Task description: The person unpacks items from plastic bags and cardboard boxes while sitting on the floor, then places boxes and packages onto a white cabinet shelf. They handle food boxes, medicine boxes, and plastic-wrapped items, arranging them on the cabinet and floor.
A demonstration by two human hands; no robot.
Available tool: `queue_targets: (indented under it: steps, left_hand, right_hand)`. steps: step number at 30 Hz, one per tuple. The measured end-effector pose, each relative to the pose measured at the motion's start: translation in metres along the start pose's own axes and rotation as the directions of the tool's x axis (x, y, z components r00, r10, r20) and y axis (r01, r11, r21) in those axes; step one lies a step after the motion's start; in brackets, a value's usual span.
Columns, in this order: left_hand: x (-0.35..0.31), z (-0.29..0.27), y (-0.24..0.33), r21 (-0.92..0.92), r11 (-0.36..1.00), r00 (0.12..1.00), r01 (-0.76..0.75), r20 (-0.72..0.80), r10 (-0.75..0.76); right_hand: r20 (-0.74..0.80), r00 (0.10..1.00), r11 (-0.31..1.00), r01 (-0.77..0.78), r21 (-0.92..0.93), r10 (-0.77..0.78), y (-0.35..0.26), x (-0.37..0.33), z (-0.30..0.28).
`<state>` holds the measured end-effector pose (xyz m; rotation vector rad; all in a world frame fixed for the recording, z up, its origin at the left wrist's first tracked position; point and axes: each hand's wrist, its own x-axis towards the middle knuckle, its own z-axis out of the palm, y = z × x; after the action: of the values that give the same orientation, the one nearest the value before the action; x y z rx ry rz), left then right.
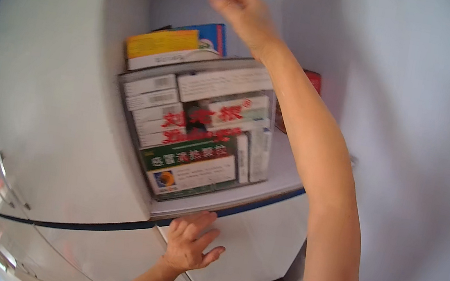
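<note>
A clear plastic storage box (173, 66) with red lettering on its front stands on a white shelf (291, 161). Packed inside are several white cartons (153, 94) and a green-and-white carton (197, 165). My left hand (191, 244) is at the shelf's front edge below the box, fingers spread and holding nothing visible. Raised above the box's far side, my right hand (244, 14) is blurred, and its finger state is unclear. Behind the box's top edge, a yellow-and-white carton (163, 45) and a blue carton (215, 36) stick up.
A red object (312, 81) sits right of the box, partly hidden by my right forearm. A tall white cabinet panel (57, 84) rises at the left. White cupboard doors (257, 234) with handles lie below the blue-edged shelf, and a pale wall (425, 143) is at the right.
</note>
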<state>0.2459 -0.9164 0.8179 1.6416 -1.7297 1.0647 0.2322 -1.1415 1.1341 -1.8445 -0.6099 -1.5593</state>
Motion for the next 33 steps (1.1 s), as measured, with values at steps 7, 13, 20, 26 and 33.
queue_targets:
  steps: [7, 13, 20, 26, 33]
  left_hand:
    - [0.002, 0.003, -0.002, 0.028, 0.999, 0.999, -0.022, -0.027, 0.023]
    - [0.008, 0.006, 0.001, 0.007, 0.998, 0.997, -0.058, -0.042, 0.058]
    - [-0.054, -0.015, 0.024, -0.045, 0.999, 0.998, -0.007, 0.055, 0.01]
    - [-0.315, 0.019, 0.121, -0.223, 0.611, 0.626, 0.76, 0.507, -0.593]
    - [-0.494, -0.01, 0.238, 0.329, -0.225, -0.394, 0.917, 0.833, -0.389]
  right_hand:
    - [-0.393, 0.907, 0.923, -0.272, -0.272, 0.152, 0.016, -0.167, -0.141]
    - [-0.032, 0.985, 0.659, -0.138, -0.74, 0.17, 0.005, -0.318, -0.141]
    - [0.095, 0.995, 0.545, 0.103, -0.832, -0.042, 0.044, -0.346, -0.096]
    - [0.193, 0.977, 0.557, 0.212, -0.803, -0.094, 0.076, -0.35, -0.128]
    - [0.252, 0.966, 0.503, 0.249, -0.828, -0.062, 0.069, -0.356, -0.137]
